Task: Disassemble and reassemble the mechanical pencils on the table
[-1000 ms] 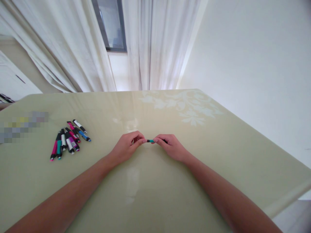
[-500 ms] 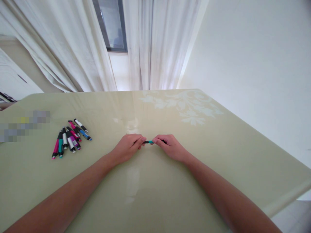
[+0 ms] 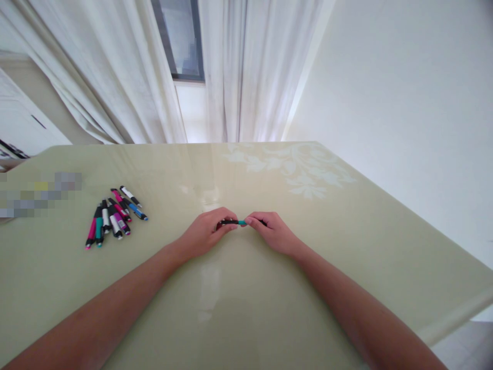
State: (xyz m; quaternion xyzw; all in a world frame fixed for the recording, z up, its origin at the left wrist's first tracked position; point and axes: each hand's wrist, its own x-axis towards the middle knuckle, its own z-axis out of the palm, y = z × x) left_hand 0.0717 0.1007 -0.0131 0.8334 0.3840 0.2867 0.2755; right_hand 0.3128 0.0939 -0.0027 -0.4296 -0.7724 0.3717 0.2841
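Note:
A ballpoint pen (image 3: 241,222) with a teal barrel and black parts lies level between my two hands, just above the table. My left hand (image 3: 206,229) is round its black left part, which shows between the thumb below and the fingers above. My right hand (image 3: 270,231) pinches the teal barrel between thumb and fingers. A black end pokes out behind the right thumb, and the rest of the barrel is hidden in that hand.
Several pens (image 3: 111,222) in pink, teal, white, purple and blue lie in a loose pile left of my hands. Farther left is a blurred-out item (image 3: 42,192). The glossy table (image 3: 246,308) runs back towards white curtains (image 3: 262,72), with a wall on the right.
My left thumb has dropped away from the fingers, so more of the pen's black part shows. My right hand keeps its pinch. The view has shifted slightly.

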